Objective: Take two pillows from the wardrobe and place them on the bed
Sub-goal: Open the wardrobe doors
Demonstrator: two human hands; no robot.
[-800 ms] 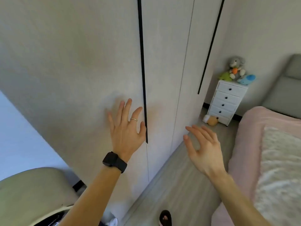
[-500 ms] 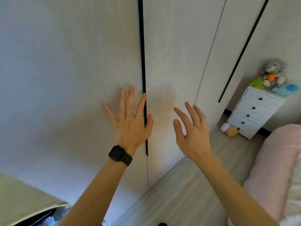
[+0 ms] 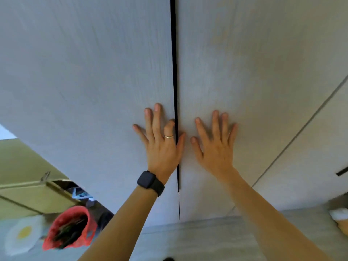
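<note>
The pale grey wardrobe [image 3: 94, 72] fills the view with its doors closed. A black vertical handle strip [image 3: 174, 72] runs down the seam between two doors. My left hand [image 3: 162, 146], wearing a ring and a black watch, lies flat on the left door with its index finger curled at the strip and its thumb across it. My right hand [image 3: 216, 146] rests flat, fingers spread, on the right door [image 3: 244, 72] just beside the seam. No pillows and no bed are in view.
An open cardboard box [image 3: 28, 193] stands at the lower left beside the wardrobe. In front of it sit a red mesh bag [image 3: 69, 228] with dark contents and a white fried-egg shaped cushion [image 3: 22, 234]. Wood-look floor [image 3: 188, 240] lies below.
Both hands have moved forward onto the wardrobe doors, the right one swinging left to the seam. My view has turned left, so the dresser, toys and pink bed have dropped out of sight.
</note>
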